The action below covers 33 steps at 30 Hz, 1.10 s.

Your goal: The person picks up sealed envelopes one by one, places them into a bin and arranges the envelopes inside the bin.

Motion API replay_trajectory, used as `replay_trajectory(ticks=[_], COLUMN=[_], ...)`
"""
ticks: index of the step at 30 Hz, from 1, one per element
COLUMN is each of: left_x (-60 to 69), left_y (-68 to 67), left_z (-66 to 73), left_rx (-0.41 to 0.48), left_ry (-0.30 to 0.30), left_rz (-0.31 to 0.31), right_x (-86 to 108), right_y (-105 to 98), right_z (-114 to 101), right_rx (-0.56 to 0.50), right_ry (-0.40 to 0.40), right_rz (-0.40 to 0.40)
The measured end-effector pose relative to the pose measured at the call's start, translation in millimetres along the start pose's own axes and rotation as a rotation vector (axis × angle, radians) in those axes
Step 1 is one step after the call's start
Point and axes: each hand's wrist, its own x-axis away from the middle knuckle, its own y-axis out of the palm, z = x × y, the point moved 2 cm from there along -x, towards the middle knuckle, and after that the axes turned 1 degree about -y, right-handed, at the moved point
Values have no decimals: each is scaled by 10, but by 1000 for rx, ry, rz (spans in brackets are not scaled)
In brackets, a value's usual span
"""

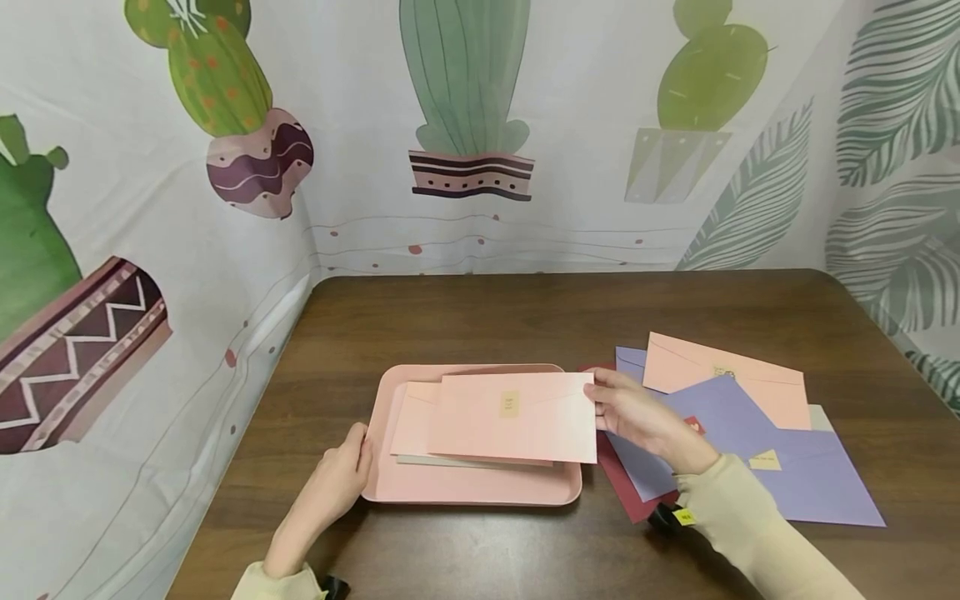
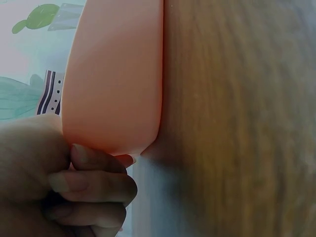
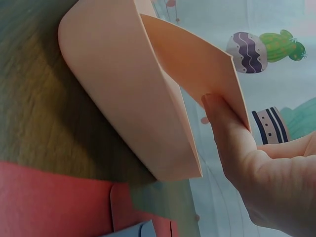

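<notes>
A pink tray [image 1: 472, 487] lies on the wooden table, with a pale pink envelope [image 1: 416, 417] and a whitish one [image 1: 450, 460] inside it. Over them my right hand [image 1: 637, 412] pinches another pink envelope [image 1: 547, 425] by its right edge; this one bears a small tan label. In the right wrist view that envelope [image 3: 197, 59] rises at a slant above the tray wall [image 3: 118, 89], the thumb against its face. My left hand [image 1: 337, 471] grips the tray's left rim, its fingers [image 2: 98, 185] curled at the tray's end in the left wrist view.
Right of the tray lies a loose pile: purple envelopes [image 1: 825, 475], a peach envelope [image 1: 750, 392] at the back and a dark red envelope [image 1: 626, 487] partly beneath. A cactus-print cloth [image 1: 360, 167] hangs behind the table [image 1: 480, 321].
</notes>
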Motion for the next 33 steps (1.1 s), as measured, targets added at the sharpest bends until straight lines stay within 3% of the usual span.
replay_trajectory(ticks=[15,33], left_x=[-7,-21], left_y=[8,30], left_z=[-14,-20], left_rx=[7,11], left_ry=[-17,15], left_rz=[-19,8], right_x=[-67,-188], right_y=[131,212], right_z=[14,54], right_rx=[-60,-82], right_ry=[10,17], right_rz=[0,-25])
